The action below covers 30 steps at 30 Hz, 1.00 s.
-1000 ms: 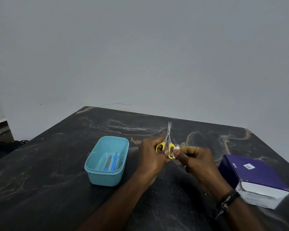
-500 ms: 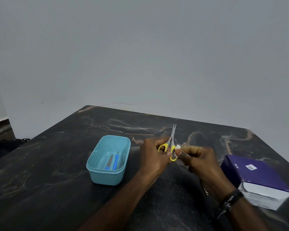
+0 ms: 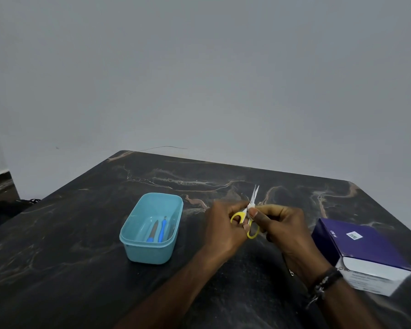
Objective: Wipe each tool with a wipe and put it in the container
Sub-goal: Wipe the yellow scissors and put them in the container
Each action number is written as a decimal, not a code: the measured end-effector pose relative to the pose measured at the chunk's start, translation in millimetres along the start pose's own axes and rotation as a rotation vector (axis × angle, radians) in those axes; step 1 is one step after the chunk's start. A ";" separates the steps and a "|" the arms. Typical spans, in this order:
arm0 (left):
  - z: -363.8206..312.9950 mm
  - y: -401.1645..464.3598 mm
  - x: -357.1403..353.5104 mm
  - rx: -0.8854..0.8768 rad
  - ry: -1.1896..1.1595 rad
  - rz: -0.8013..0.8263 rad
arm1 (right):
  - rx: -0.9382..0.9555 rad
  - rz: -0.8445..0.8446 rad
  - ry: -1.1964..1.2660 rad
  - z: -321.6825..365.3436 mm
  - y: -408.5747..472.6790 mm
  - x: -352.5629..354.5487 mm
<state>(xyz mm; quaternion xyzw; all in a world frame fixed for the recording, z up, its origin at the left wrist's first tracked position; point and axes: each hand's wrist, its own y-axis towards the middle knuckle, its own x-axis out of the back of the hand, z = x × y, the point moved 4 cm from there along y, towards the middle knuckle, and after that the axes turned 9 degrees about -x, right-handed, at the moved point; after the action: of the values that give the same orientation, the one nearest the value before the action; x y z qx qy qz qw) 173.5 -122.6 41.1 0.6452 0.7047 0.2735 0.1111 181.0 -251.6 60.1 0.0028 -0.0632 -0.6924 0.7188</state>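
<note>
Small scissors (image 3: 254, 194) with yellow handles point away from me, blades up, above the middle of the dark table. My left hand (image 3: 223, 225) grips a yellow handle loop. My right hand (image 3: 282, 225) pinches a small white wipe (image 3: 251, 205) against the base of the blades. To the left stands a light blue container (image 3: 138, 250), holding blue-handled tools (image 3: 161, 230). Most of the wipe is hidden by my fingers.
A purple and white box (image 3: 363, 250) lies at the right edge of the marbled black table (image 3: 69, 269). A grey wall rises behind the far edge. The floor and a dark object show at far left.
The right hand with the wipe has slid from the yellow handles up to the base of the blades. The scissors tilted slightly right.
</note>
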 end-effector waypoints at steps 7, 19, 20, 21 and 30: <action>1.5 -5.2 -11.6 -0.036 0.061 0.141 | -0.059 -0.054 0.068 -7.3 1.3 0.6; 4.1 -8.0 -22.6 -0.057 0.000 0.266 | -0.086 -0.108 0.161 -10.2 2.4 2.8; 3.5 -8.7 -23.5 -0.060 -0.011 0.280 | -0.086 -0.120 0.169 -11.2 3.6 3.8; 3.8 -9.5 -24.1 -0.061 -0.018 0.291 | -0.090 -0.133 0.175 -12.2 4.4 4.6; 0.7 -7.6 -20.0 -0.067 -0.017 0.201 | -0.127 -0.085 0.180 -8.4 1.8 1.5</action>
<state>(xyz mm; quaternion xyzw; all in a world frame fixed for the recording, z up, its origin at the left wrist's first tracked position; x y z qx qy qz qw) 170.2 -141.9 32.5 0.7107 0.6260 0.3013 0.1106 183.6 -253.7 52.1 0.0222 0.0458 -0.7216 0.6904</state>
